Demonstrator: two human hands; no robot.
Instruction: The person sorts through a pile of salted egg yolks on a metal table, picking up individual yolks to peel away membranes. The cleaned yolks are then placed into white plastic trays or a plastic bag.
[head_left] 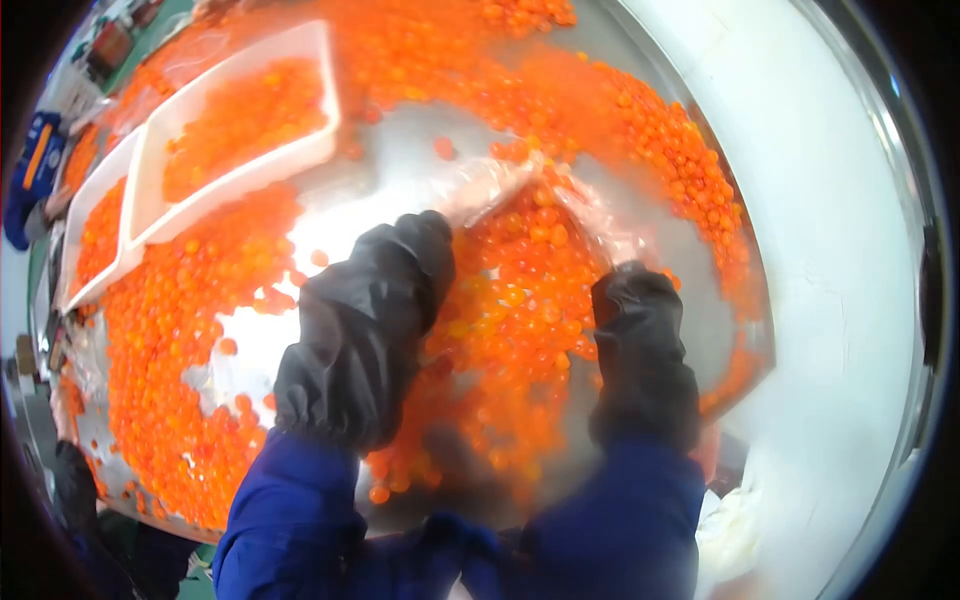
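Note:
My left hand (pixel 488 190) and my right hand (pixel 604 218), both in clear plastic gloves with black sleeve covers, reach forward over a metal table (pixel 395 140). Their fingers are stretched out and angle toward each other in a V, with the fingertips close together at the far end. Between my forearms spreads a heap of small round orange-red pieces (pixel 530 270) that look like cherry tomatoes. Both palms border this heap; neither hand is closed round a piece. Motion blurs the nearer part of the heap.
Two white trays (pixel 237 200) holding the same orange pieces stand at the left. More loose pieces (pixel 170 370) cover the left side, and a curved band (pixel 670 150) runs along the right edge. A pale surface (pixel 830 250) lies beyond. Another person's blue sleeve (pixel 38 170) shows at far left.

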